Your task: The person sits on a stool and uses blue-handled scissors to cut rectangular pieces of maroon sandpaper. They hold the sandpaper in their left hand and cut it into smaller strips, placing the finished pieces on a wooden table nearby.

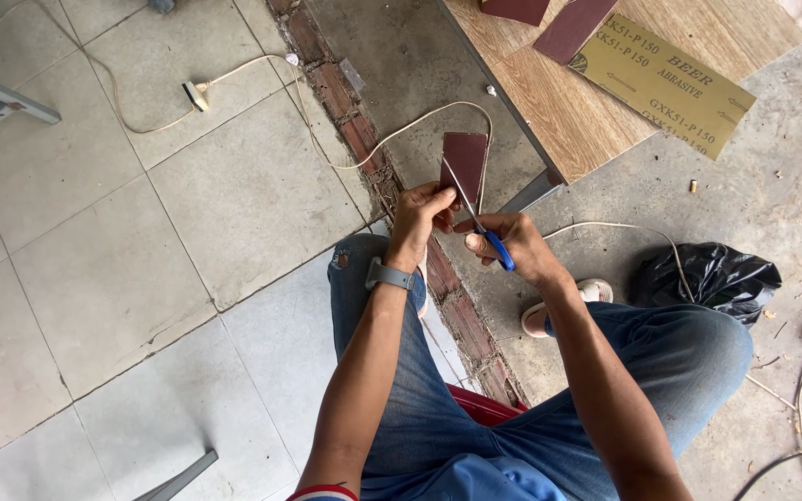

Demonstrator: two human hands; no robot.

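Fingers of your left hand [422, 211] pinch the lower edge of a dark reddish-brown strip of sandpaper [465, 162], holding it upright in front of your knees, while your right hand [515, 246] is closed through the blue handles of a pair of scissors [478, 218], whose thin metal blades run up across the strip's face. By the look of it, you are partway through a cut along the strip's length; going further calls for keeping the paper taut with the left pinch and the blades in line with the long edge. The strip is a narrow rectangle with a matt, gritty-looking surface. Beyond your hands, a wood-grain board [596, 83] carries a larger sheet [666, 83] turned olive backing up and two more reddish pieces [573, 28]. A pale cord [401, 130] loops over a floor of grey tiles [234, 186] split by a rough brick seam [350, 121], and a crumpled, glossy black plastic bag [707, 274] sits by your right knee.
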